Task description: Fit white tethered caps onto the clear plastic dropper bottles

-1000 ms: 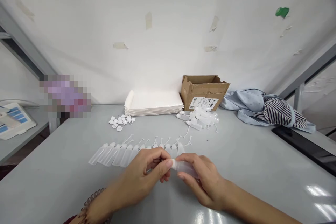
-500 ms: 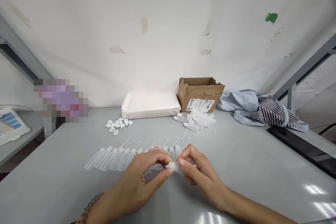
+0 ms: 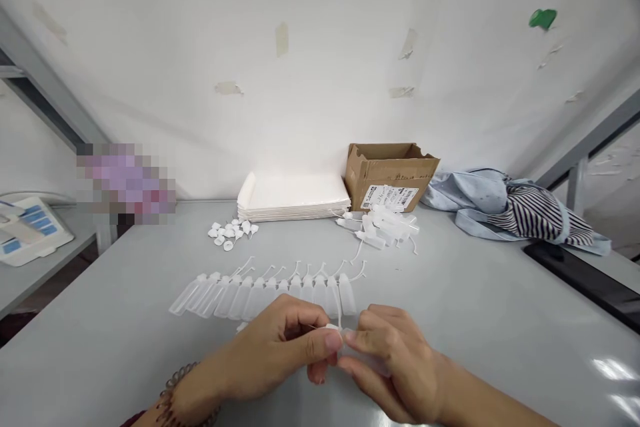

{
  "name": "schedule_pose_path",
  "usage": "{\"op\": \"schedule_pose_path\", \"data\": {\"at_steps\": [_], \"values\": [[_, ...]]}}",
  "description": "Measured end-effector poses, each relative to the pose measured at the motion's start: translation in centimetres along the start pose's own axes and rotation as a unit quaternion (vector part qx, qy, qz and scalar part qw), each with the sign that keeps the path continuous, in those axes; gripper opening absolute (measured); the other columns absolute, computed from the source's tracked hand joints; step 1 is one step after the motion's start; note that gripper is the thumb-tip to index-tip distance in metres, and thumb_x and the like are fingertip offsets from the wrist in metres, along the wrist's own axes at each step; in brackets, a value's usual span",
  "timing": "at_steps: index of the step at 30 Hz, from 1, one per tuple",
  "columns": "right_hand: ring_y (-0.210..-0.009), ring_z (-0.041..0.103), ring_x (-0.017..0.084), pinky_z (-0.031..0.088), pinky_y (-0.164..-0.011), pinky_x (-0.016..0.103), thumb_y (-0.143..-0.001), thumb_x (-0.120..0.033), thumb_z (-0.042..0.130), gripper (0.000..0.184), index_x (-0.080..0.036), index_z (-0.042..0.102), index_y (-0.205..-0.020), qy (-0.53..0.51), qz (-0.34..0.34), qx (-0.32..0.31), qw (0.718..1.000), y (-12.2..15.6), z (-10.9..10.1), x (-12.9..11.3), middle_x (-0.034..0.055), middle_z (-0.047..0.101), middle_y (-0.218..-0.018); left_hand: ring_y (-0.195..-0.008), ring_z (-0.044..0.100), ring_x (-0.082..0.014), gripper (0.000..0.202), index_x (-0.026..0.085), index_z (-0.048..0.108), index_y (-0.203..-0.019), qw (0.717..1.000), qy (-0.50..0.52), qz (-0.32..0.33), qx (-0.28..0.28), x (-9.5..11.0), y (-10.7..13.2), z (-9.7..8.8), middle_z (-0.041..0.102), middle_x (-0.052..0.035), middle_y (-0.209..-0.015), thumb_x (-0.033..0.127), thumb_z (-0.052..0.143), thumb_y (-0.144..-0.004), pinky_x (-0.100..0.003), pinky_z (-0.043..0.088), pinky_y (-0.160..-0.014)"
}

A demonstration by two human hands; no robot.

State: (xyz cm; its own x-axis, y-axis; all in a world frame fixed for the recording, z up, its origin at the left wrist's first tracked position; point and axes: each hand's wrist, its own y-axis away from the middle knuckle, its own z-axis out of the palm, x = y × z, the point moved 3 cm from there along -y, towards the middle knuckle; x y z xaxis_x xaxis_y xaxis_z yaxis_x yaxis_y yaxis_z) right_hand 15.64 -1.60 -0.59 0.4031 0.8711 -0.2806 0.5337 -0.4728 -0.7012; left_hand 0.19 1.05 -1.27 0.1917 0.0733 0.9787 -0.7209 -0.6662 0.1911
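My left hand (image 3: 285,350) pinches a white needle-tip cap (image 3: 332,327) between thumb and fingers, its thin metal needle pointing left. My right hand (image 3: 407,367) is closed around a small translucent squeeze bottle (image 3: 373,361), its neck end meeting the cap; fingers hide much of both. A thin white strap (image 3: 338,303) rises from the joint between them. Just beyond my hands lies a row of similar bottles (image 3: 255,297), side by side, with white tops and bent straps pointing away. One small white piece (image 3: 242,327) shows beside my left hand.
Loose white caps (image 3: 229,245) lie at the back left, and a heap of bottles (image 3: 390,225) at the back right. Behind them are a stack of white envelopes (image 3: 295,197) and an open cardboard box (image 3: 387,177). Cloth (image 3: 525,207) and a black slab (image 3: 585,280) lie right.
Both hands have moved nearer to me and slightly right, and my right hand has turned around the bottle. The view has shifted a little, so the row shows more fully.
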Motion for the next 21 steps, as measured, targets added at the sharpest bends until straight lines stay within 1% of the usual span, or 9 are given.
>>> {"op": "schedule_pose_path", "data": {"at_steps": [3, 5, 7, 9, 13, 15, 16, 18, 21], "values": [[-0.049, 0.052, 0.014, 0.040, -0.047, 0.025, -0.090, -0.023, 0.042, 0.010, -0.021, 0.049, -0.099, -0.071, 0.089, -0.013, 0.993, 0.0, 0.1, 0.0, -0.0003, 0.058, -0.062, -0.053, 0.045, -0.0088, 0.038, 0.014, 0.057, -0.062, 1.000, -0.020, 0.010, 0.003, 0.1, -0.1, -0.2, 0.052, 0.0022, -0.055, 0.041, 0.048, -0.087, -0.020, 0.035, -0.054], [-0.052, 0.053, 0.013, 0.041, -0.050, 0.024, -0.091, -0.023, 0.040, 0.008, -0.021, 0.048, -0.095, -0.129, 0.147, -0.019, 0.980, 0.0, 0.1, 0.0, 0.0002, 0.058, -0.065, -0.053, 0.046, -0.0093, 0.038, 0.014, 0.056, -0.060, 0.999, -0.046, 0.024, 0.008, 0.1, -0.1, -0.4, 0.051, 0.0021, -0.054, 0.039, 0.048, -0.088, -0.020, 0.035, -0.054], [-0.053, 0.050, 0.011, 0.040, -0.052, 0.023, -0.093, -0.025, 0.037, 0.012, -0.021, 0.047, -0.087, -0.204, 0.222, -0.035, 0.953, -0.1, 0.3, 0.2, -0.0013, 0.055, -0.062, -0.055, 0.047, -0.0096, 0.038, 0.014, 0.055, -0.057, 0.993, -0.104, 0.046, 0.022, 0.2, -0.2, -0.4, 0.051, 0.0023, -0.054, 0.036, 0.048, -0.088, -0.021, 0.035, -0.055], [-0.052, 0.045, 0.010, 0.037, -0.052, 0.021, -0.094, -0.030, 0.035, 0.021, -0.021, 0.044, -0.078, -0.268, 0.311, -0.050, 0.910, 0.0, 0.6, 0.8, -0.0038, 0.047, -0.057, -0.055, 0.047, -0.0091, 0.038, 0.015, 0.051, -0.055, 0.980, -0.178, 0.076, 0.043, 0.2, -0.2, -0.4, 0.049, 0.0029, -0.053, 0.033, 0.048, -0.088, -0.020, 0.034, -0.056], [-0.045, 0.030, 0.007, 0.026, -0.043, 0.019, -0.090, -0.045, 0.041, 0.033, -0.020, 0.041, -0.069, -0.376, 0.465, -0.081, 0.797, 0.2, 1.3, 2.3, -0.0078, 0.032, -0.052, -0.051, 0.038, -0.0083, 0.038, 0.016, 0.038, -0.054, 0.929, -0.309, 0.182, 0.092, -0.2, -0.3, 0.2, 0.038, 0.0044, -0.052, 0.025, 0.046, -0.089, -0.022, 0.030, -0.053], [-0.042, 0.024, 0.006, 0.020, -0.040, 0.019, -0.087, -0.049, 0.044, 0.035, -0.019, 0.042, -0.068, -0.428, 0.505, -0.112, 0.742, 0.2, 1.7, 2.8, -0.0095, 0.028, -0.048, -0.052, 0.035, -0.0092, 0.036, 0.018, 0.033, -0.056, 0.894, -0.361, 0.236, 0.119, -0.5, -0.2, 0.6, 0.034, 0.0045, -0.052, 0.022, 0.045, -0.090, -0.023, 0.028, -0.051], [-0.040, 0.022, 0.005, 0.018, -0.039, 0.019, -0.086, -0.050, 0.046, 0.036, -0.019, 0.042, -0.067, -0.444, 0.513, -0.124, 0.724, 0.2, 1.8, 3.0, -0.0101, 0.027, -0.046, -0.052, 0.035, -0.0097, 0.035, 0.018, 0.033, -0.057, 0.878, -0.383, 0.257, 0.129, -0.7, -0.2, 0.8, 0.034, 0.0042, -0.053, 0.021, 0.045, -0.090, -0.024, 0.028, -0.051], [-0.038, 0.020, 0.005, 0.016, -0.037, 0.019, -0.083, -0.051, 0.050, 0.037, -0.019, 0.043, -0.066, -0.459, 0.518, -0.137, 0.709, 0.3, 1.9, 3.4, -0.0106, 0.027, -0.043, -0.054, 0.036, -0.0108, 0.031, 0.018, 0.037, -0.060, 0.847, -0.422, 0.289, 0.146, -1.1, -0.2, 1.2, 0.039, 0.0030, -0.055, 0.018, 0.044, -0.091, -0.024, 0.029, -0.051], [-0.037, 0.020, 0.004, 0.014, -0.036, 0.018, -0.081, -0.054, 0.052, 0.039, -0.019, 0.044, -0.065, -0.455, 0.521, -0.144, 0.707, 0.6, 2.1, 3.9, -0.0110, 0.028, -0.041, -0.055, 0.038, -0.0121, 0.026, 0.017, 0.043, -0.064, 0.808, -0.471, 0.318, 0.157, -1.2, -0.1, 1.5, 0.046, 0.0007, -0.058, 0.016, 0.045, -0.090, -0.026, 0.031, -0.051]]}}
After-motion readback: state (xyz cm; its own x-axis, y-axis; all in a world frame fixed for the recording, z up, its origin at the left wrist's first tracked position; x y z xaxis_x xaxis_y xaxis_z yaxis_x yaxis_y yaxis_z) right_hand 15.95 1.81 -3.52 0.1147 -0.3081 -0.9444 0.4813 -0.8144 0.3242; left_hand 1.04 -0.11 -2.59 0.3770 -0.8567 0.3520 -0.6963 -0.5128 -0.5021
